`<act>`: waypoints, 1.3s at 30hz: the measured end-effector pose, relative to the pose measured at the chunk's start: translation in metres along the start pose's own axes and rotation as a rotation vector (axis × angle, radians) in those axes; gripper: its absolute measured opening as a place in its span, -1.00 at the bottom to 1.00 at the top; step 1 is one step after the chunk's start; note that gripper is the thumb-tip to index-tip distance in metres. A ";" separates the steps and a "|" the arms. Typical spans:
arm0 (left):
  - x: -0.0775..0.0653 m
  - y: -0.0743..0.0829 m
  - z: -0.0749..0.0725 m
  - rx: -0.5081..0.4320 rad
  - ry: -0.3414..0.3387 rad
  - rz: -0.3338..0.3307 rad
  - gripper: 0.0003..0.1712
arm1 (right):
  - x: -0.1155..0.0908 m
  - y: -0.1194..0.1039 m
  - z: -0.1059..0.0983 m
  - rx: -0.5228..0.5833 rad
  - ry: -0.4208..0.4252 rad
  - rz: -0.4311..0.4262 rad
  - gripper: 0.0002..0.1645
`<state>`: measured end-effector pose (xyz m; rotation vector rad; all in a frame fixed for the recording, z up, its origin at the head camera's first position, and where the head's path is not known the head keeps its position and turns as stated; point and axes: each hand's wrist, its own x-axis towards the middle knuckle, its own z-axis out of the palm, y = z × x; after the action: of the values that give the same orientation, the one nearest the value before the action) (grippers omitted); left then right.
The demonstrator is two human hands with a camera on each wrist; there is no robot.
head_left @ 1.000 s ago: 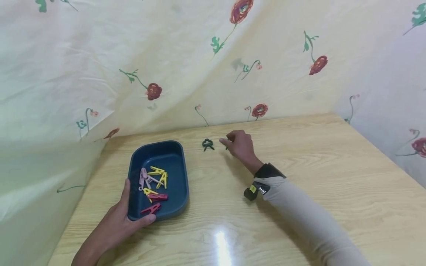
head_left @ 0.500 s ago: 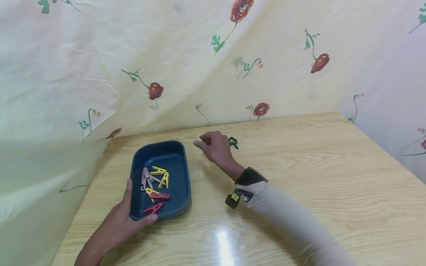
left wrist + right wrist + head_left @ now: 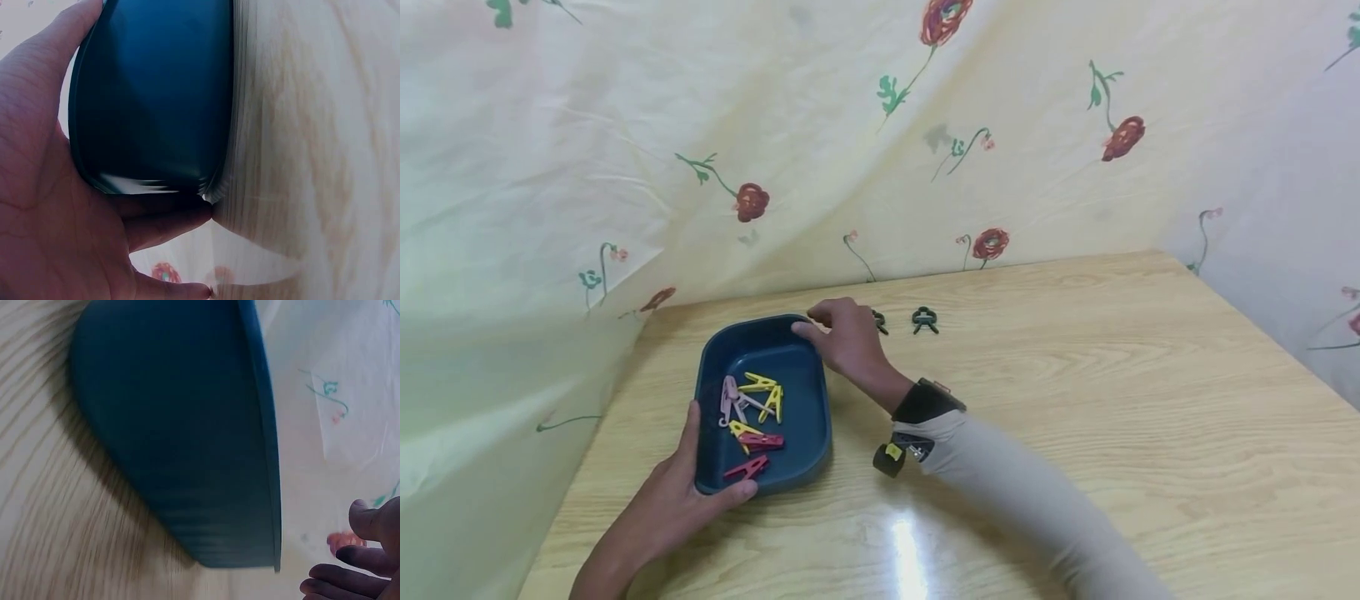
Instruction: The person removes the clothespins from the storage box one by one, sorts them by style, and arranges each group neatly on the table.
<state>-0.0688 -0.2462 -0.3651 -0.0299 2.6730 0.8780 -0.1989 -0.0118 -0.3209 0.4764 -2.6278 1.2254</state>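
My left hand (image 3: 681, 487) grips the near left corner of the dark blue rounded plastic tray (image 3: 801, 471), thumb hooked over its rim, holding it flat on the pale wood-grain table (image 3: 1075, 375). Inside lies a loose heap of small yellow, pink and red plastic clothes pegs (image 3: 748, 417), hard and springy. My right hand (image 3: 844, 337) hovers over the tray's far right corner, fingers curled; whether they pinch anything I cannot tell. I judge this the drop-in step; next calls for clearing the rim. Just right, two dark green pegs (image 3: 925, 320) sit on the table's far side, below the flowered cloth (image 3: 850, 125).
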 end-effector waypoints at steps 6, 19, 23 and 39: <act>0.002 0.001 -0.002 -0.007 0.001 -0.006 0.52 | 0.003 -0.021 0.011 0.004 -0.042 -0.006 -0.69; 0.002 -0.001 -0.004 -0.010 0.026 0.046 0.48 | 0.000 -0.044 0.046 -0.076 -0.173 -0.023 -0.56; 0.003 -0.002 -0.002 -0.016 0.033 0.056 0.47 | -0.003 -0.047 0.056 -0.096 -0.197 -0.011 -0.57; 0.000 -0.004 -0.002 0.008 0.044 0.079 0.45 | -0.001 -0.050 0.093 -0.236 -0.332 0.020 -0.67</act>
<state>-0.0691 -0.2502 -0.3661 0.0590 2.7349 0.8999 -0.1837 -0.1137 -0.3447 0.6594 -3.0109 0.8864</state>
